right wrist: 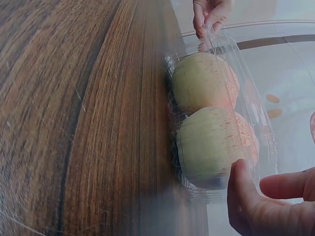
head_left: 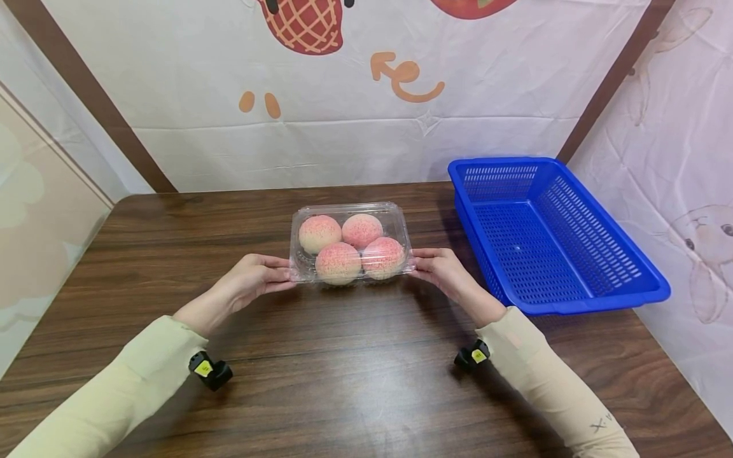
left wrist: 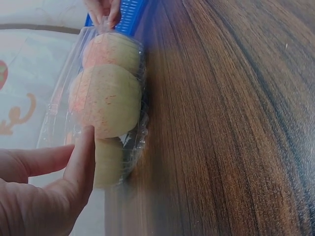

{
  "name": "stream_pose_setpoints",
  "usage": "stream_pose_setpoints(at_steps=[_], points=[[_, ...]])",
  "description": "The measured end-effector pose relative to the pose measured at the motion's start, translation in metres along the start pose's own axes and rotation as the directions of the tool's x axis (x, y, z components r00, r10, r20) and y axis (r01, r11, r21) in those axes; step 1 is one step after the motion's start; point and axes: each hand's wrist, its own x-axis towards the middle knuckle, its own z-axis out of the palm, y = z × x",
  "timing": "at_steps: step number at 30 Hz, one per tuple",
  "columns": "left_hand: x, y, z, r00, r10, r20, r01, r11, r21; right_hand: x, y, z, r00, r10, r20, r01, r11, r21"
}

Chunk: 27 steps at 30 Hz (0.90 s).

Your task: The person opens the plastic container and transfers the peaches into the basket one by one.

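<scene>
A clear plastic clamshell box (head_left: 350,208) with its lid down is near the back middle of the table in the head view. Inside sit several pink and cream peaches (head_left: 338,263), seen through the plastic. My left hand (head_left: 254,278) pinches the box's left edge between thumb and fingers. At the opposite edge my right hand (head_left: 443,272) holds on in the same way. From the side, in the left wrist view, the box (left wrist: 59,96) and its rounded peaches (left wrist: 106,101) show close to the wooden surface. Whether its underside touches the table, I cannot tell.
To the right of the box stands a blue perforated plastic basket (head_left: 495,254) on the brown wooden table (head_left: 343,375). A white printed cloth (head_left: 355,152) hangs along the table's back edge, and another cloth (head_left: 681,191) hangs at the right.
</scene>
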Motion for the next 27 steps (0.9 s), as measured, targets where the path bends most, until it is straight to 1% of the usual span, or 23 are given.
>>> stream_pose_setpoints(at_steps=[8, 12, 16, 18, 27], points=[[-0.0005, 0.0012, -0.0011, 1.0, -0.026, 0.012, 0.027, 0.999, -0.034, 0.0004, 0.0001, 0.0013, 1.0, 0.006, -0.014, -0.006, 1.0, -0.005], [0.0003, 0.0002, -0.0015, 1.0, -0.027, 0.009, 0.028, 0.998, -0.061, 0.0005, -0.0004, 0.0019, 1.0, 0.001, -0.018, -0.002, 1.0, -0.007], [0.0012, -0.0018, -0.0012, 1.0, -0.013, -0.002, 0.012, 0.995, -0.099, 0.0004, -0.0011, 0.0024, 1.0, 0.003, -0.029, -0.003, 1.0, -0.007], [0.0015, -0.0026, -0.0009, 1.0, -0.008, -0.011, 0.007, 0.995, -0.104, 0.0002, -0.0015, 0.0026, 0.999, 0.004, -0.034, -0.004, 1.0, -0.009], [0.0022, -0.0047, -0.0015, 0.999, -0.036, -0.039, 0.031, 0.992, -0.122, 0.0009, -0.0012, 0.0036, 0.999, 0.007, -0.038, -0.007, 1.0, -0.009]])
